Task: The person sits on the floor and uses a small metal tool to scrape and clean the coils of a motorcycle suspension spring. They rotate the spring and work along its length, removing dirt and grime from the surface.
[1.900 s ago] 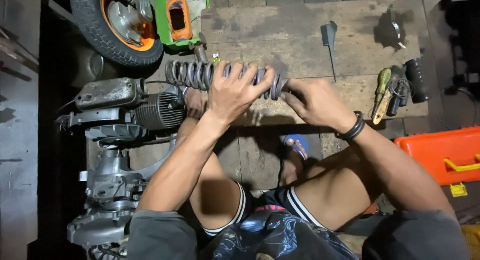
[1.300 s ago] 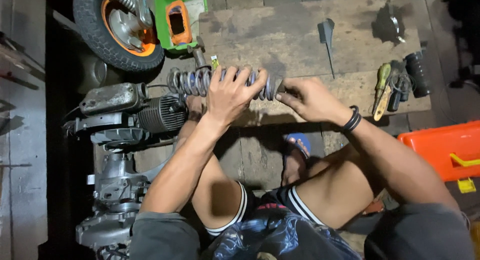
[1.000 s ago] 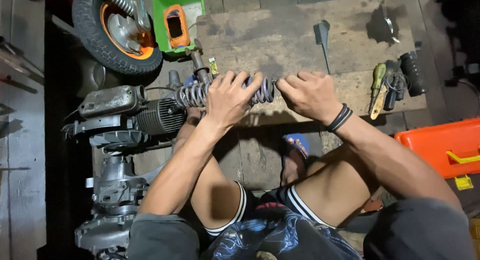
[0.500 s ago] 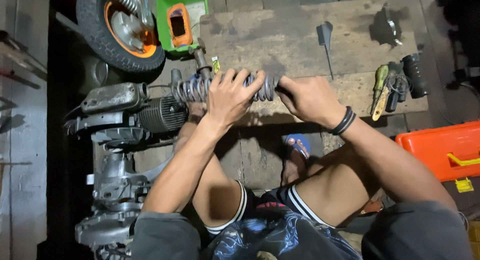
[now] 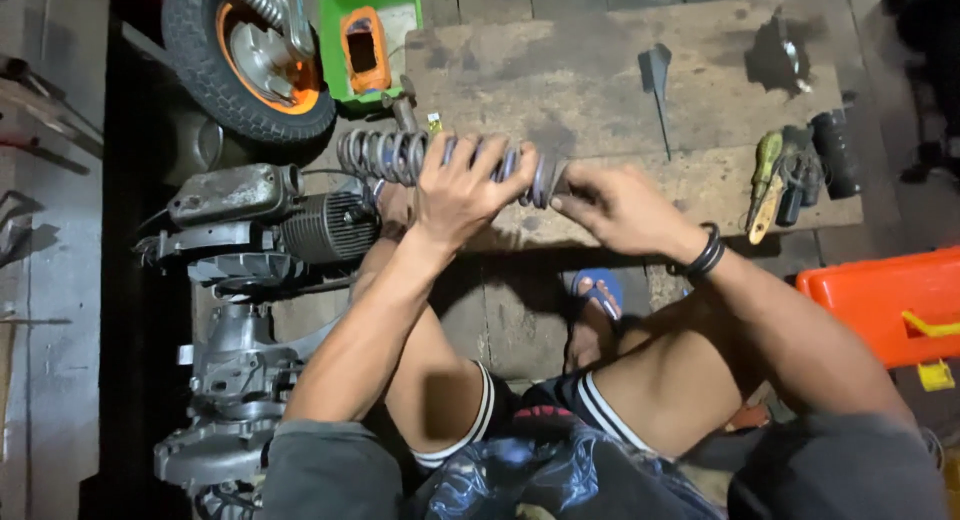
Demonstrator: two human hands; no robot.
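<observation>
left hand [image 5: 462, 185] lies over the middle of the spring [image 5: 400, 155], fingers [image 5: 480, 158] curled down across the coils and gripping it. right hand [image 5: 625, 208] is at the spring's right end, fingers [image 5: 568, 195] pinching the end piece there. the spring lies sideways along the near edge of the worktop [image 5: 620, 70], toward its left corner, left end sticking out bare past the hand. it looks like thick steel wire, so probably heavy and very stiff, no give under the fingers; surface maybe greasy, so likely slippery. best hold looks like a wrap round the coil body plus the end, not the thin tip. tire [image 5: 235, 65] and green tray [image 5: 375, 35] sit past the far left corner. engine [image 5: 260, 230] is on the floor left of the knees. screwdriver [image 5: 765, 165] and black grip [image 5: 835, 152] lie near the right edge, trowel [image 5: 657, 75] mid-worktop. orange box [image 5: 880, 300] on the floor at right.
</observation>
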